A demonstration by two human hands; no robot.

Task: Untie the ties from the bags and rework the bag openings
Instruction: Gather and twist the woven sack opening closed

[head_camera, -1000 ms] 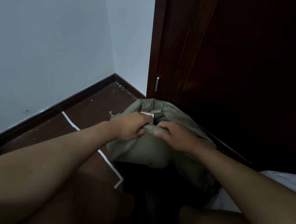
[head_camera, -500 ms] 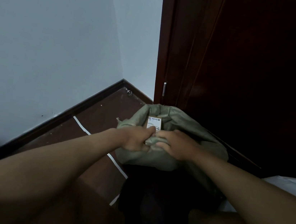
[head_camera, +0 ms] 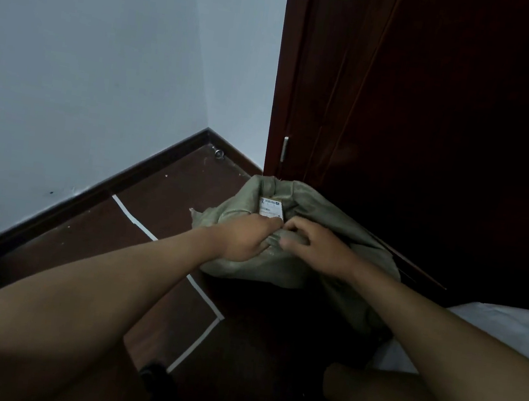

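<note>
Obs., left to right, clock positions on the head view

Wall point(head_camera: 83, 58) at 10 o'clock: pale, smooth, matte. Dark skirting point(head_camera: 146, 164) runs along its foot. Floor point(head_camera: 168, 208) at 9 o'clock: dark brown, faintly glossy, crossed by a thin white line point(head_camera: 202, 291) that bends near 6 o'clock

My left hand point(head_camera: 244, 239), just right of centre at about 4 o'clock: fingers clenched into the gathered fabric at the neck of the bag point(head_camera: 321, 214). I judge that it grips there to keep the bunched mouth steady while the other hand works. The tie itself I cannot make out; if present, it is hidden under the two hands

The bag sits on the floor at the foot of the door, centre-right, at about 3 o'clock. Material: grey-green woven sacking, coarse, limp, creased in deep folds; it slumps as a rounded heap. A small white printed label point(head_camera: 270, 208) lies on the top fold, just above the knuckles; text too small to read

My right hand point(head_camera: 314, 249), touching the left: fingers curled, pinching the same bunched cloth. Likely picking at the closure

Door point(head_camera: 435, 122) at 1 to 3 o'clock: dark red-brown wood, smooth, panelled. A pale hinge pin point(head_camera: 284, 149) on its left edge

White sheet point(head_camera: 508, 330) at 4 o'clock, smooth, flat. My bare knee point(head_camera: 365, 392) at 5 o'clock
</note>
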